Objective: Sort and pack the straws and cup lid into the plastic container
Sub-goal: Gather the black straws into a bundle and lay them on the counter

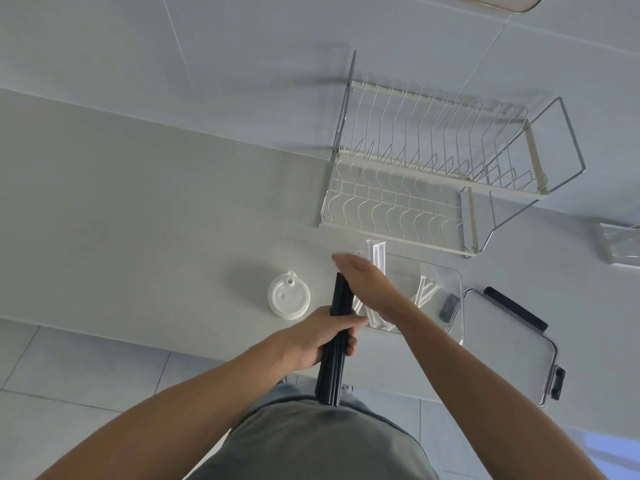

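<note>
Left hand [320,336] wraps tight round a bundle of black straws [335,336], held upright at the worktop's [138,202] near edge. Right hand [369,285], flat and spread, presses on the bundle's top. Behind it, white straws [377,252] lean in the clear plastic container [446,275]. The white cup lid [289,296] sits just left.

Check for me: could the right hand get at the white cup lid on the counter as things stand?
Probably yes. The cup lid sits alone on the counter with nothing on it. The right hand, flat on top of the black straws gripped by the left hand, would only need to move left across them.
</note>
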